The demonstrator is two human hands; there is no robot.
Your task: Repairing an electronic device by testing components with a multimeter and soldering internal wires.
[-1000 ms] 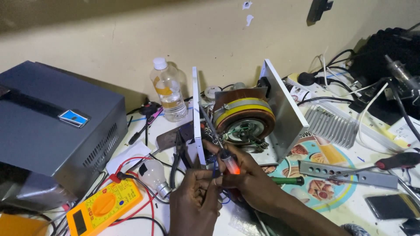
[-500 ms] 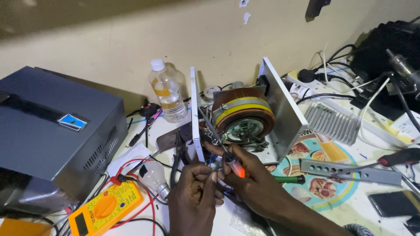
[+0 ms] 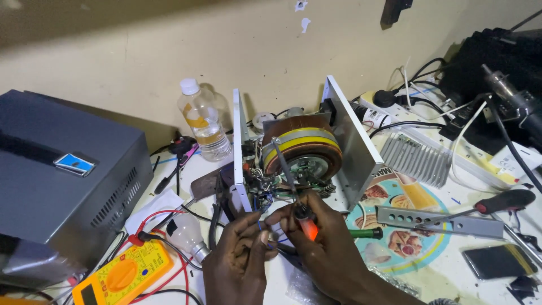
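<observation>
An opened metal chassis (image 3: 350,135) stands on the bench with a large copper-wound toroidal coil (image 3: 302,147) inside. My right hand (image 3: 324,243) grips an orange-handled soldering iron (image 3: 305,223), whose dark shaft points up into the wiring below the coil. My left hand (image 3: 240,254) pinches thin wires (image 3: 264,217) at the chassis's lower front corner, right beside the iron. Both hands touch each other near the bench's front.
A grey metal box (image 3: 62,181) is at left, a yellow multimeter (image 3: 121,274) with red leads in front of it, a light bulb (image 3: 186,237) beside. A plastic bottle (image 3: 203,121) stands behind. At right lie a finned heatsink (image 3: 418,161), perforated metal strip (image 3: 440,220), red-handled screwdriver (image 3: 502,202) and power strip.
My hands stay at the chassis's front corner with small shifts. The iron's shaft now reaches a little higher toward the coil.
</observation>
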